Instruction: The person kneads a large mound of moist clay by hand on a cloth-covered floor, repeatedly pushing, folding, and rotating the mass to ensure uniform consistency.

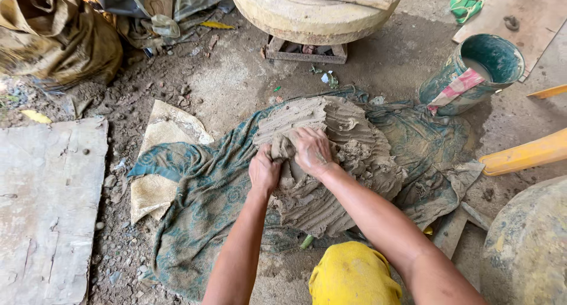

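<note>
Kneading this grey clay slab [331, 181] well is mostly a matter of where your weight goes, so note how things lie: the slab sits on a teal patterned cloth [201, 193] spread over the dirt floor [236, 74], right in front of your knees, its surface scored with finger furrows. Your left hand [263, 172] is closed around a raised lump of clay at the slab's near-left edge, fingers curled into it; your right hand [313, 151] lies flat-fingered over the same lump, pressing down and gripping its top. I judge you are folding or tearing that lump back into the mass, so push with the heel of the right hand rather than the fingertips, and let the left pull toward you in one firm roll. Keep the clay on the cloth (grit from the bare floor would spoil it). The green bucket [478, 74] with a rag draped on it stands well apart to the upper right, and the round stone wheel [313, 12] beyond the slab; neither crowds your reach.
</note>
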